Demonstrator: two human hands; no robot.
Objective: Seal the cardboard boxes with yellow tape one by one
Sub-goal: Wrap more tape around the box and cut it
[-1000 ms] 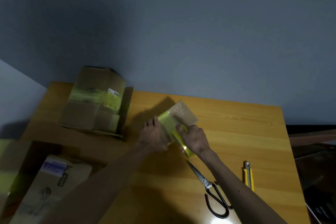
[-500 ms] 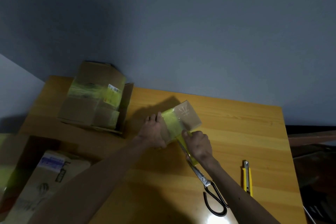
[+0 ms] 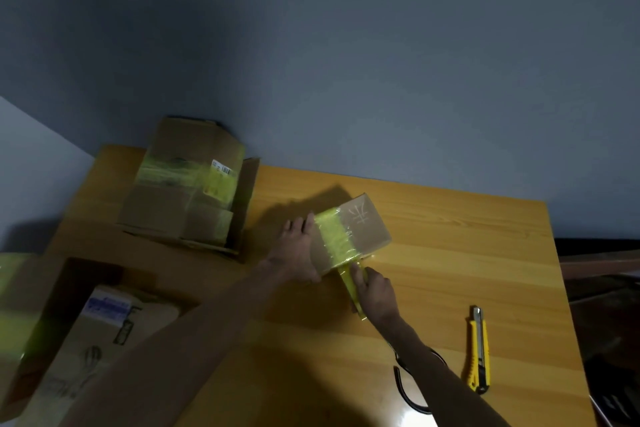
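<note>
Small cardboard box (image 3: 367,229) sits mid-table, both our hands on it. Nearest to us, bottom edge: black scissors (image 3: 401,393), only the handle loop showing, the rest hidden under our right forearm. Just right of them, a yellow utility knife (image 3: 479,354) lies flat on the wooden table (image 3: 450,253), well apart from the work. Near left, off the table edge: an open carton (image 3: 34,288) w/ a brown parcel (image 3: 104,340) inside, blue label on top.

Further in, our right hand (image 3: 375,295) has fingers curled on the loose tail of yellow tape (image 3: 334,239), which runs off the box's near edge and down along the tabletop. The same tape crosses the box top as one wide band, left of a pale printed mark. Our left hand (image 3: 294,253) lies flat against the box's left side, fingers straight, pressing, gripping nothing.

Beyond, at the far-left corner of the table: a bigger box (image 3: 166,211), already banded w/ yellow tape, a small barcode sticker (image 3: 221,168) on its top, one flap sticking out to the right. Behind it all, a plain grey-blue wall (image 3: 346,62).
</note>
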